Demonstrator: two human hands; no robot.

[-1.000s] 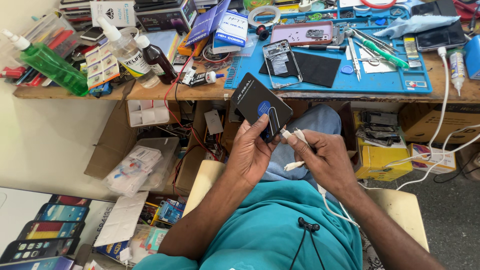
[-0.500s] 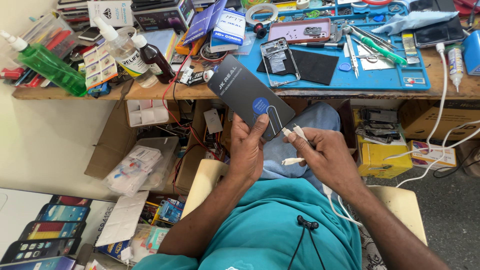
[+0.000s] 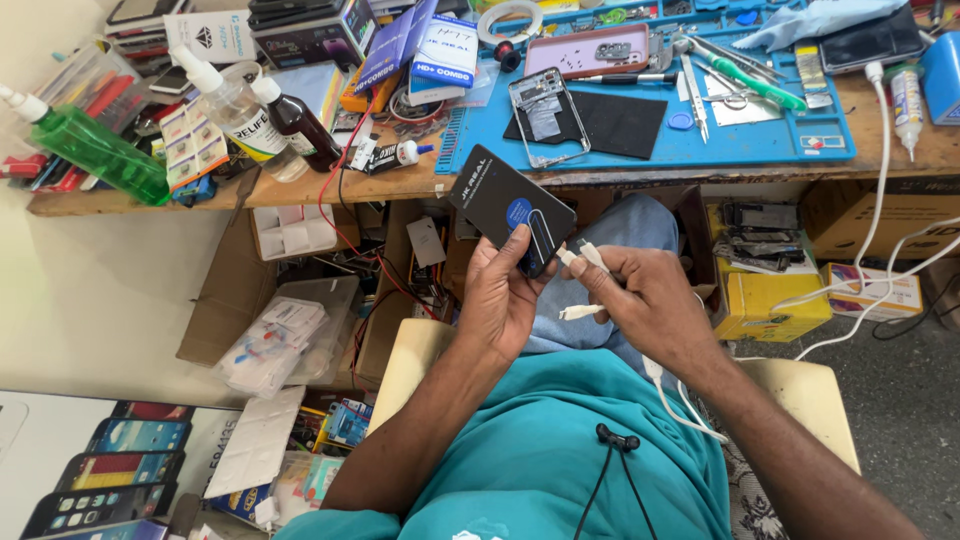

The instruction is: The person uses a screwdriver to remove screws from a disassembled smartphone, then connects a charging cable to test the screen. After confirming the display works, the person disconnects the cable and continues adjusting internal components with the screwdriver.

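Note:
My left hand [image 3: 505, 295] grips a flat black rectangular device [image 3: 510, 208] with a blue round mark, tilted up in front of the bench edge. My right hand [image 3: 640, 300] holds the ends of a white cable with several plugs [image 3: 580, 258]; two plug tips point at the lower edge of the black device, a third [image 3: 580, 312] hangs lower. The cable runs down over my teal shirt.
A wooden bench [image 3: 330, 185] carries a blue work mat [image 3: 760, 140] with a phone frame [image 3: 545, 115], tweezers, a green bottle [image 3: 95, 150], a clear bottle and a brown bottle. Cardboard boxes, a yellow box [image 3: 765, 300] and wires sit below.
The black device has tilted and come nearer to the plug tips. The view has shifted slightly; my right hand still holds the white plugs.

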